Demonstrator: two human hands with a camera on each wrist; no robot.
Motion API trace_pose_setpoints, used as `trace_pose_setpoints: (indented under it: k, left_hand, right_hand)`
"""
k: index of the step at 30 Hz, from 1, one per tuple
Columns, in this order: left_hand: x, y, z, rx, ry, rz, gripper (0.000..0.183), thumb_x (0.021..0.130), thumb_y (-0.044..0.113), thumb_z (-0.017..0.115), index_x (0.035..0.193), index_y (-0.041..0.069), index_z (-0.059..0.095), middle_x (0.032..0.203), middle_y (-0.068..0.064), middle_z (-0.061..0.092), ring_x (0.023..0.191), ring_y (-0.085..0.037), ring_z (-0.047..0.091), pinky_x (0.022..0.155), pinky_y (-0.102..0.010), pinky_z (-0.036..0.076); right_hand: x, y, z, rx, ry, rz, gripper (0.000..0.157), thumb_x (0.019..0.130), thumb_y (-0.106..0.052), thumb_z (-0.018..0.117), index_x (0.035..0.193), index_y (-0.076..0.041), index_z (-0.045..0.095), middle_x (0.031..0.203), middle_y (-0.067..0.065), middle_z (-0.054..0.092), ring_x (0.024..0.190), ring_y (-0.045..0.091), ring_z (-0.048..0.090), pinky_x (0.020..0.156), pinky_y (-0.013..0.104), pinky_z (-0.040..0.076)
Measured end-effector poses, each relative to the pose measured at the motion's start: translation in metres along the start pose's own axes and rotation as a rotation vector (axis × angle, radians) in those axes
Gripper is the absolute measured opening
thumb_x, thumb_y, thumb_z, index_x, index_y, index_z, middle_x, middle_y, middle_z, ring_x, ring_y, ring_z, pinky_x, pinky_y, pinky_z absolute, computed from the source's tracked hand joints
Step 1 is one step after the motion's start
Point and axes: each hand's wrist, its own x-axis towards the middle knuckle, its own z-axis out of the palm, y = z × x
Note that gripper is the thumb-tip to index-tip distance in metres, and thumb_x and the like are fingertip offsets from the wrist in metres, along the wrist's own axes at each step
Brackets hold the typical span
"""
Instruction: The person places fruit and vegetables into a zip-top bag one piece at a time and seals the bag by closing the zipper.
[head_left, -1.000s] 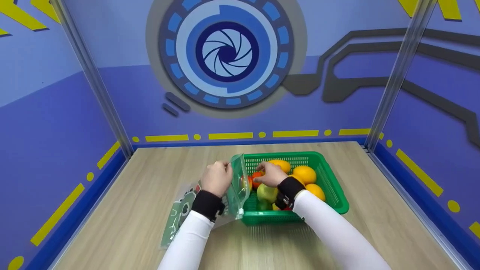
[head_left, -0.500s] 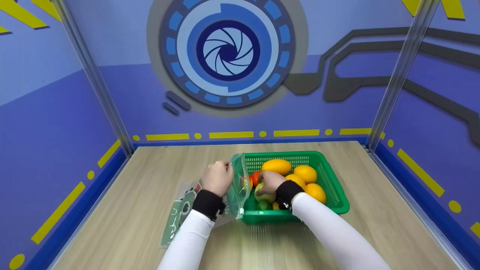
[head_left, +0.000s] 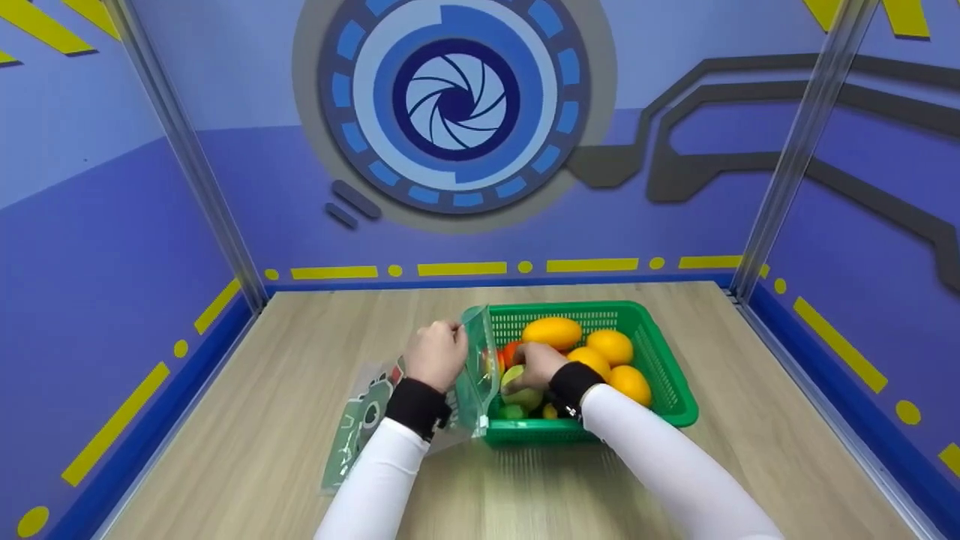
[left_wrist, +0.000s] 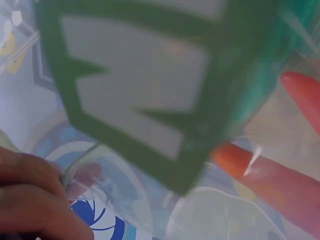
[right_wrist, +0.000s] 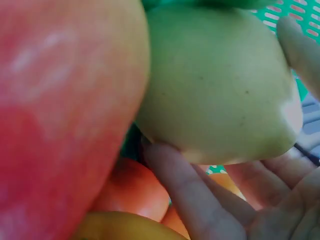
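My left hand point(head_left: 435, 356) pinches the upper edge of a clear zip bag point(head_left: 480, 367) with a green print, its mouth standing beside the basket. In the left wrist view, fingers point(left_wrist: 32, 195) show at the bag's edge, and the printed plastic point(left_wrist: 125, 150) fills the middle. Inside the green basket point(head_left: 679, 397), my right hand point(head_left: 541, 367) grips a pale green pear point(head_left: 520, 386). The right wrist view shows thumb and fingers around the pear point(right_wrist: 220, 85). A large pinkish-red fruit point(right_wrist: 65, 100) fills that view's left side.
An orange-yellow mango-like fruit point(head_left: 553, 331) lies at the basket's back, with several oranges point(head_left: 610, 347) on the right. Red-orange fruit point(head_left: 510, 352) sits behind my right fingers. The wooden table point(head_left: 262, 405) meets blue printed walls point(head_left: 255, 202).
My right hand has come down from the red fruit onto the pear and gripped it; the pear has shifted slightly left toward the bag. The left hand holds still.
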Motion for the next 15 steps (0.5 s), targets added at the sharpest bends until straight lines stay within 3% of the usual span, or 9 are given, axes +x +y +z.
trace_pose_setpoints:
  k: [7, 15]
  left_hand:
    - [0.0002, 0.0001, -0.0004, -0.002, -0.011, -0.016, 0.025, 0.099, 0.016, 0.063, 0.084, 0.003, 0.078, 0.067, -0.008, 0.068, 0.054, -0.015, 0.051, 0.053, -0.032, 0.041]
    - [0.0001, -0.0006, -0.0007, 0.007, 0.007, 0.028, 0.025, 0.098, 0.014, 0.063, 0.08, 0.003, 0.076, 0.06, -0.007, 0.063, 0.051, -0.015, 0.047, 0.053, -0.033, 0.041]
  right_hand:
    - [0.0013, 0.0062, 0.0001, 0.042, -0.138, 0.007, 0.047, 0.08, -0.033, 0.089, 0.119, -0.012, 0.072, 0.109, 0.002, 0.073, 0.092, 0.018, 0.062, 0.094, 0.04, 0.056]
    - [0.0077, 0.0078, 0.0036, -0.002, -0.07, -0.055, 0.044, 0.077, -0.028, 0.089, 0.115, -0.011, 0.074, 0.108, 0.003, 0.074, 0.086, 0.014, 0.063, 0.085, 0.033, 0.056]
